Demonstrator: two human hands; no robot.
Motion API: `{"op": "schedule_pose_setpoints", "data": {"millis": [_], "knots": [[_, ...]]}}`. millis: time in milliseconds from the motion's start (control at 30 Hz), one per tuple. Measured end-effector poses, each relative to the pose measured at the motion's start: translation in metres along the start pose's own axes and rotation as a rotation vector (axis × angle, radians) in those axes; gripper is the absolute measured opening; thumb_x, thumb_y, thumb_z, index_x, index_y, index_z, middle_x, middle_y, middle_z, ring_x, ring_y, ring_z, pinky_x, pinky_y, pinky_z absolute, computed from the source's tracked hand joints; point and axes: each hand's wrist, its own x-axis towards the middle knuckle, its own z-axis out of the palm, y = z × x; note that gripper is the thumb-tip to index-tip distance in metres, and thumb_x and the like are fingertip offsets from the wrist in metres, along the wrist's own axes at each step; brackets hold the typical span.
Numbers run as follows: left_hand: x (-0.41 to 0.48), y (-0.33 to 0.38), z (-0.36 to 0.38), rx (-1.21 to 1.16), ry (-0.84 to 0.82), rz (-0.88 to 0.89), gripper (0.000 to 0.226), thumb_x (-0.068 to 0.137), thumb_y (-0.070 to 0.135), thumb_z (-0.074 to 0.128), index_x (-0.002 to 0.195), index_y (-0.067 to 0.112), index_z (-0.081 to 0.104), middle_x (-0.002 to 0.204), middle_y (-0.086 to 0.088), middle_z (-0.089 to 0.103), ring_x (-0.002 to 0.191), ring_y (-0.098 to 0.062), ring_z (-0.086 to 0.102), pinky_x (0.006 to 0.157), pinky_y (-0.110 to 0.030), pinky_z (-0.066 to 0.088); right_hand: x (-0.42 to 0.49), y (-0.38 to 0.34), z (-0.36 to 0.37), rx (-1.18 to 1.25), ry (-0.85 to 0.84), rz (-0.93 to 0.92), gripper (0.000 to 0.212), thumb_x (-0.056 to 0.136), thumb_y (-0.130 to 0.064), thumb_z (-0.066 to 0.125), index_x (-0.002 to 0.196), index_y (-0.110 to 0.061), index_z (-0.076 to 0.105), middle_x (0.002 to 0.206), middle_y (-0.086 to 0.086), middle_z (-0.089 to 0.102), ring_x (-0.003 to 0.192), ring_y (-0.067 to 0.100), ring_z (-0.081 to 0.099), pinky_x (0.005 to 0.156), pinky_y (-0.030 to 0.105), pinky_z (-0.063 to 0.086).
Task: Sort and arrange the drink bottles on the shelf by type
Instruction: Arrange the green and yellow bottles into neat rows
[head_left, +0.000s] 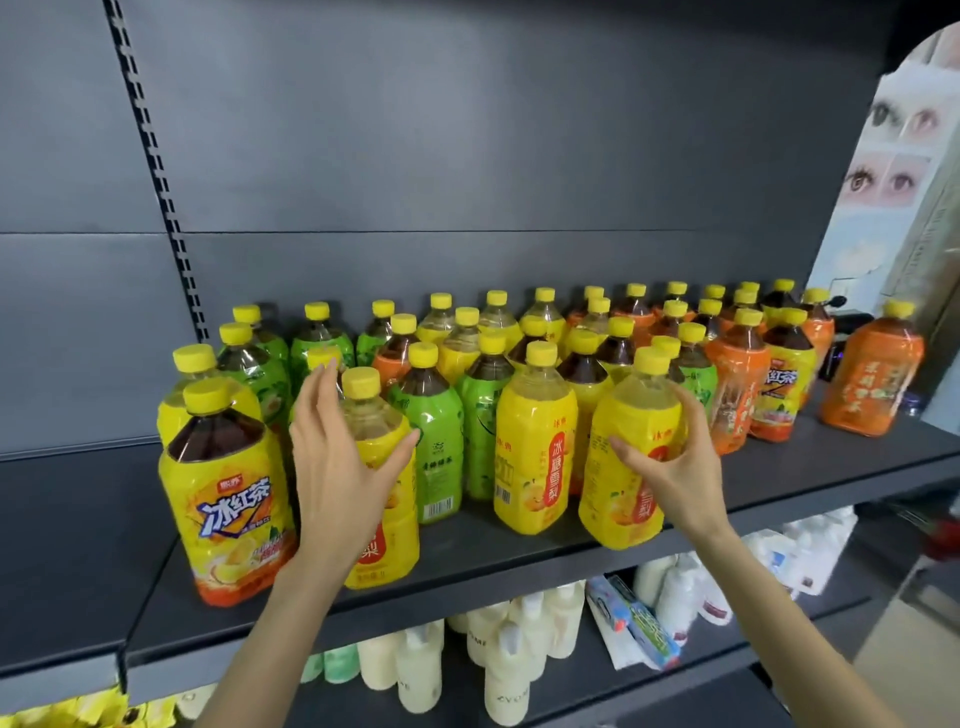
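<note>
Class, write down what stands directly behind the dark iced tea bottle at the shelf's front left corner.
A yellow-capped bottle of pale drink with a yellow label stands right behind the iced tea bottle. Its lower body and label print are covered.

Cream bottles (506, 670) stand beside a blue-green box (644, 629); an eye poster (893, 150) hangs right.
</note>
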Motion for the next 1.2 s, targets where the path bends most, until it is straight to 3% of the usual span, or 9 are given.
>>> {"op": "schedule_pose_setpoints", "data": {"millis": [167,400,533,667,800,967,1067,1133,1200], "knots": [[-0.001,-0.008,-0.002,0.015,-0.077,-0.036,0.096,0.074,0.052,0.069,0.149,0.03,0.014,0.143,-0.003,0.043,0.127,-0.024,0.037,0.089,-0.042,0.042,0.004,0.003,0.02,-0.086,0.008,0.005,0.087,0.071,-0.039,0.076,0.145,-0.024,0.031,0.142,0.006,0.033,0.12,0.003,0.029,0.097,0.03,0.031],[0.0,-0.012,-0.007,0.048,-0.1,-0.014,0.097,0.072,0.055,0.064,0.151,0.027,0.015,0.143,-0.005,0.045,0.127,-0.026,0.039,0.088,-0.042,0.043,0.006,0.01,0.026,-0.413,0.083,-0.006,0.097,0.065,-0.07,0.061,0.147,-0.03,0.026,0.136,0.008,0.041,0.123,0.025,0.036,0.072,0.04,0.046],[-0.001,-0.012,-0.008,0.066,-0.097,-0.007,0.096,0.073,0.055,0.062,0.151,0.025,0.014,0.14,-0.007,0.047,0.125,-0.026,0.04,0.085,-0.042,0.044,0.004,0.012,0.025,-0.411,0.039,-0.005,0.1,0.066,-0.071,0.058,0.148,-0.03,0.019,0.14,0.011,0.033,0.113,0.027,0.048,0.065,0.034,0.046],[-0.002,-0.016,-0.011,0.092,-0.103,0.002,0.096,0.075,0.058,0.06,0.151,0.026,0.01,0.138,-0.006,0.049,0.122,-0.023,0.041,0.084,-0.037,0.042,-0.006,0.003,0.031,-0.365,0.07,0.018,0.093,0.077,-0.055,0.062,0.151,-0.023,0.015,0.147,0.015,0.022,0.128,0.032,0.037,0.085,0.048,0.049],[-0.006,-0.014,-0.015,0.094,-0.082,-0.012,0.095,0.077,0.058,0.058,0.151,0.028,0.008,0.14,-0.005,0.047,0.124,-0.024,0.04,0.089,-0.039,0.042,-0.023,-0.022,0.053,-0.325,0.142,-0.177,0.075,0.088,-0.032,0.064,0.149,-0.017,0.024,0.15,0.018,0.019,0.139,0.032,0.021,0.108,0.049,0.033],[-0.012,-0.015,-0.017,0.141,-0.156,-0.054,0.107,0.074,0.058,0.067,0.148,0.04,-0.007,0.151,0.0,0.029,0.131,-0.025,0.036,0.091,-0.044,0.045,-0.037,-0.066,0.102,-0.24,-0.044,-0.501,0.057,0.091,-0.025,0.061,0.142,-0.016,0.038,0.148,0.008,0.026,0.14,0.02,0.024,0.11,0.027,0.027],[-0.021,-0.022,-0.016,0.163,-0.16,-0.082,0.107,0.069,0.056,0.073,0.148,0.035,0.005,0.148,0.002,0.025,0.124,-0.023,0.046,0.078,-0.036,0.05,-0.032,-0.089,0.134,-0.087,-0.225,-0.461,0.057,0.093,-0.026,0.058,0.144,-0.022,0.034,0.148,0.0,0.026,0.135,0.006,0.025,0.099,0.0,0.023],[-0.024,-0.023,-0.017,0.17,-0.141,-0.092,0.103,0.067,0.055,0.075,0.147,0.032,0.013,0.146,0.004,0.027,0.12,-0.021,0.049,0.071,-0.03,0.049,-0.024,-0.094,0.155,-0.025,-0.303,-0.41,0.058,0.093,-0.027,0.058,0.145,-0.025,0.032,0.147,-0.001,0.025,0.135,0.006,0.026,0.099,0.004,0.026],[-0.026,-0.024,-0.02,0.164,-0.124,-0.096,0.101,0.067,0.056,0.075,0.145,0.034,0.016,0.144,0.006,0.028,0.119,-0.018,0.049,0.066,-0.024,0.045,-0.015,-0.091,0.173,-0.054,-0.296,-0.379,0.062,0.092,-0.03,0.059,0.146,-0.027,0.03,0.149,0.003,0.024,0.137,0.013,0.028,0.105,0.021,0.034]]}}
